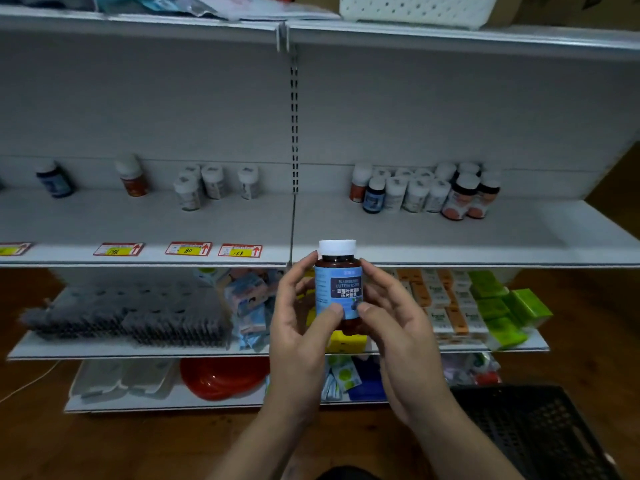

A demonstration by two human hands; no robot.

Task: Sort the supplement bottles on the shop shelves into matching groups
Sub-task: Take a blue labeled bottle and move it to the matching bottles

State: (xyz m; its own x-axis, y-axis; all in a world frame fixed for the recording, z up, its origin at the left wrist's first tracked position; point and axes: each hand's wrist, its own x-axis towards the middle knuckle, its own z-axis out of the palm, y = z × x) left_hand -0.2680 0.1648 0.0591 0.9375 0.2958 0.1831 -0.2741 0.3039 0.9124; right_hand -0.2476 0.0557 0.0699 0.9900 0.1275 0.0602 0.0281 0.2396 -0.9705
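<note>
Both our hands, left hand and right hand, are pinching a blue bottle upright between them, thumbs pressing its label.

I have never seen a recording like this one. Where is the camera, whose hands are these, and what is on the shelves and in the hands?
There is no machine here. The one picture comes from a wide-angle camera worn on a person's head, looking forward and down, so the shelves appear curved.

The left hand and the right hand hold one bottle between them, upright, in front of the shelf edge. It is dark, with a white cap and a blue label that reads blueberry lutein.

On the middle shelf stand more supplement bottles: a mixed cluster on the right, and on the left a similar blue-labelled bottle, an orange-labelled one and a few white ones. Price tags are stuck on the shelf edge. The lower shelves hold other shop goods, mostly too blurred to name.
</note>
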